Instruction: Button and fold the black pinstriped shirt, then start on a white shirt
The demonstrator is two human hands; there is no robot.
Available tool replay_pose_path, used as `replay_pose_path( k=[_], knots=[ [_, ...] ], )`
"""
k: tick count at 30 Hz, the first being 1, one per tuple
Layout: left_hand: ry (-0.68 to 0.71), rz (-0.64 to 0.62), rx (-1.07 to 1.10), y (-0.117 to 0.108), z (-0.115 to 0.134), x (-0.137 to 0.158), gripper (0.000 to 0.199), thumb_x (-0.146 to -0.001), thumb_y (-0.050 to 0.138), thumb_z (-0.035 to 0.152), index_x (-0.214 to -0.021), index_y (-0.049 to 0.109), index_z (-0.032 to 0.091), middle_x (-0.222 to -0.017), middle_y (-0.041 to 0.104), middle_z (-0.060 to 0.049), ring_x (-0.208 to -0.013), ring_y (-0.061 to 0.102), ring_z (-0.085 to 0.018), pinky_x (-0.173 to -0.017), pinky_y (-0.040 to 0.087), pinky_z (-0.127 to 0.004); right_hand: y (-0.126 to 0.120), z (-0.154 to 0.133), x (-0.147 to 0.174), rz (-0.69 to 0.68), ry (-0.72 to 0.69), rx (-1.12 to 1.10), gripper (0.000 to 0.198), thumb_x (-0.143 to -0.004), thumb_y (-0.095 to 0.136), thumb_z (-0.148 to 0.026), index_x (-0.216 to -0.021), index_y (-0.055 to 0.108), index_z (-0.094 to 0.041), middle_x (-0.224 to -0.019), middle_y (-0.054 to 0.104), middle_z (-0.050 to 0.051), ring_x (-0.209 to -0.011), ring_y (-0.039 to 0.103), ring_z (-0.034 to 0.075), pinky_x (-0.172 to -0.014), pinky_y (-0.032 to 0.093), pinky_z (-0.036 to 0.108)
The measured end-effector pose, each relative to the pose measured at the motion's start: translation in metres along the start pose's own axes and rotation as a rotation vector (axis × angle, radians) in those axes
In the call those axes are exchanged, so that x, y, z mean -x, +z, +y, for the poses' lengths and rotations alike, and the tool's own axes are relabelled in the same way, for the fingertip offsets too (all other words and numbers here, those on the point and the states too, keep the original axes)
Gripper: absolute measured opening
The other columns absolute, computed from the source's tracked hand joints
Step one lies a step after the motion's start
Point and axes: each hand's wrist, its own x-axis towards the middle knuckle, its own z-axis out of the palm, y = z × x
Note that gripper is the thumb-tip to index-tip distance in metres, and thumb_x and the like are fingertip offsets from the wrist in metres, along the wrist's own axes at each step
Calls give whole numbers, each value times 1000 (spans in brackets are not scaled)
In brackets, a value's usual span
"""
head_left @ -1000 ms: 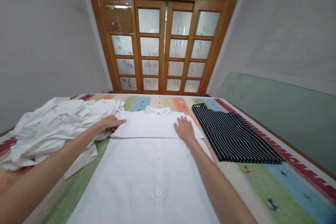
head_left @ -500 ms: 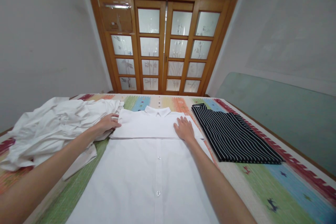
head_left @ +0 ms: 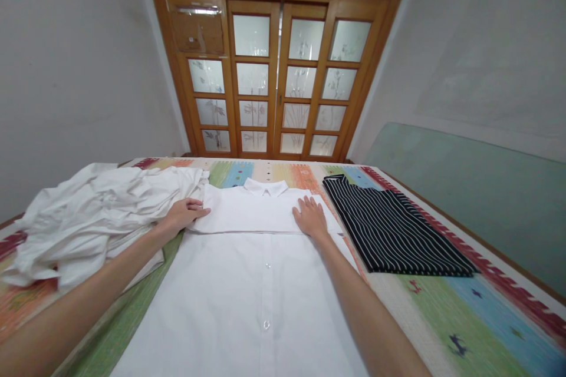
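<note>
A white button-up shirt [head_left: 230,300] lies front up, with its collar at the far end and its sleeves folded flat across the chest. On the folded sleeve near the right side, my right hand [head_left: 311,217] rests palm down, fingers spread. At the left edge of the same fold is my left hand [head_left: 183,215], touching the cloth with its fingers slightly bent and the thumb apart from them. Nothing is visibly gripped by either hand.
A loose heap of white clothes [head_left: 101,212] lies to the left, close by my left forearm. On the right is a folded black-and-white striped garment [head_left: 393,230]. A colourful patterned cloth [head_left: 411,318] covers the surface beneath. Beyond stand wooden doors [head_left: 276,88] with glass panes.
My left hand has shifted slightly to the right and nearer me along the sleeve fold, its fingers a little more bent. My right hand and the shirt's body stay in place.
</note>
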Motion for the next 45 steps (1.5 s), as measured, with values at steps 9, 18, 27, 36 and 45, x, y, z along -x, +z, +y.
replay_pose_path(
  k=[9, 18, 27, 36, 45],
  knots=[
    [362, -53, -198, 20, -21, 18, 55, -54, 64, 28, -106, 57, 17, -81, 67, 1, -64, 59, -16, -64, 49, -29, 0, 0, 0, 4, 8, -10, 55, -98, 30, -39, -147, 39, -13, -157, 30, 12, -145, 20, 28, -116, 13, 45],
    [375, 90, -546, 13, -18, 23, 48, -66, 63, 53, -96, 64, 17, -90, 71, -7, -77, 64, -23, -74, 48, -33, 1, 0, -1, 6, 6, -1, 56, -98, 30, -38, -146, 39, -12, -157, 30, 13, -145, 21, 28, -115, 14, 45],
    [273, 77, -315, 10, -19, 22, 40, -68, 65, 31, -106, 62, 20, -95, 76, -5, -86, 70, -24, -79, 52, -33, 0, 1, -1, -7, 9, 7, 56, -98, 28, -39, -147, 37, -13, -157, 30, 12, -145, 20, 28, -115, 14, 45],
    [53, 53, -161, 6, -13, 9, 48, -58, 78, 33, -101, 61, 18, -94, 76, -7, -83, 70, -24, -66, 52, -29, 2, 1, -2, -9, 11, 17, 57, -98, 28, -40, -148, 37, -13, -158, 28, 12, -145, 19, 28, -115, 14, 45],
    [254, 95, -427, 15, -5, 8, 35, -74, 58, 29, -106, 66, 19, -92, 76, -6, -94, 70, -26, -82, 50, -32, 1, 1, -1, 8, 4, 6, 56, -98, 29, -39, -147, 39, -12, -157, 30, 13, -145, 21, 28, -115, 14, 45]
  ],
)
